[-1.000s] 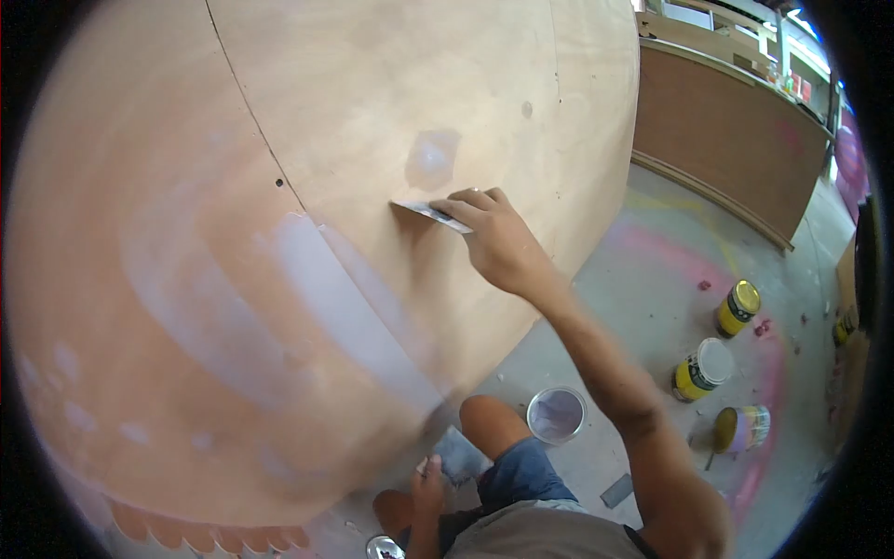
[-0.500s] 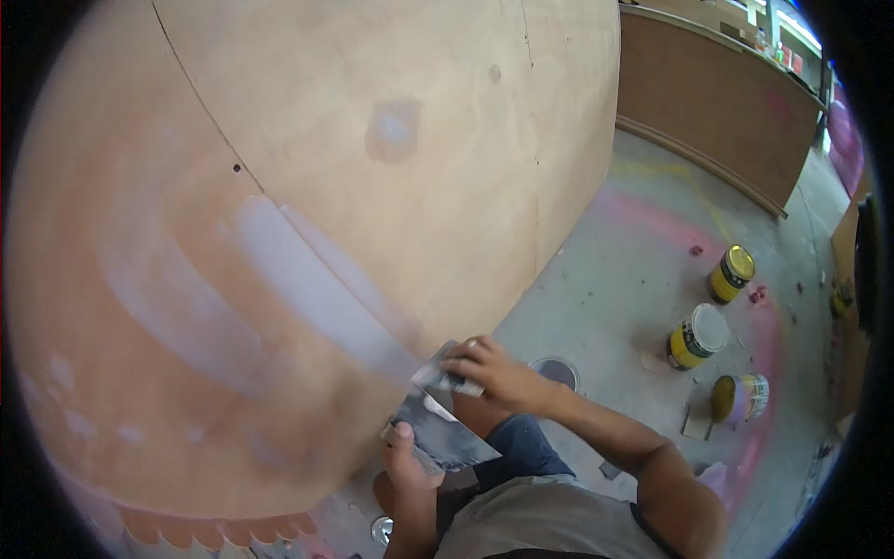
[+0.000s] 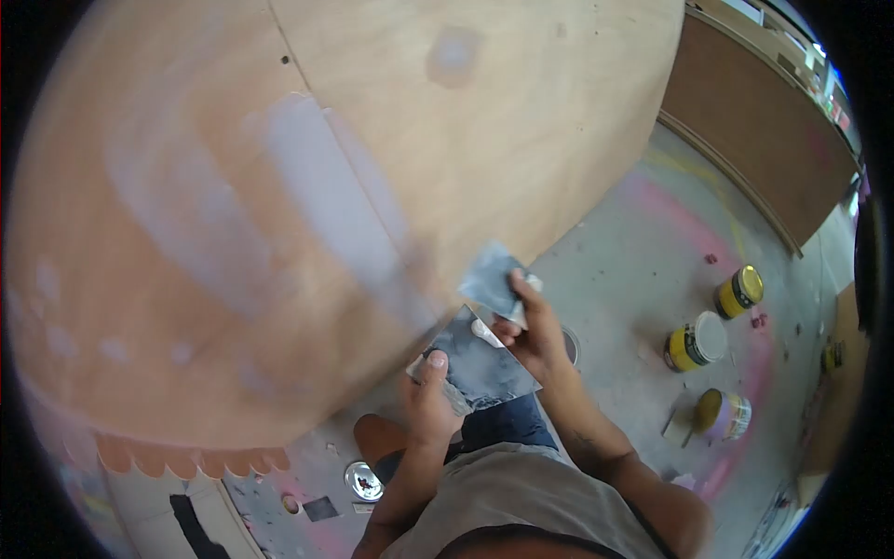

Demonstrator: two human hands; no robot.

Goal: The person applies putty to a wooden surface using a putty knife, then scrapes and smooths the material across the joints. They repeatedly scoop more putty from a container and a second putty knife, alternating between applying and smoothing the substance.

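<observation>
My left hand [image 3: 431, 401] grips a grey, smeared plate [image 3: 480, 368] by its left edge, thumb on top. A small white lump of paste [image 3: 485, 333] sits near the plate's upper right edge. In my right hand [image 3: 533, 331] is a grey-blue flat scraper [image 3: 494, 279], raised just above the plate and apart from it. Both are close to the lower edge of a large curved wooden panel [image 3: 484, 158]. Whitish filler [image 3: 340, 200] runs in a wide band along a seam on that panel.
On the floor at the right stand a yellow can [image 3: 739, 291], a white-lidded can [image 3: 697, 342] and a tilted can [image 3: 723, 415]. A round metal lid [image 3: 363, 481] lies below left. A brown board [image 3: 759, 121] stands at upper right.
My right hand has lifted the scraper up off the plate and turned it. The plate has shifted right and up in view. The camera view has moved, so the panel sits higher.
</observation>
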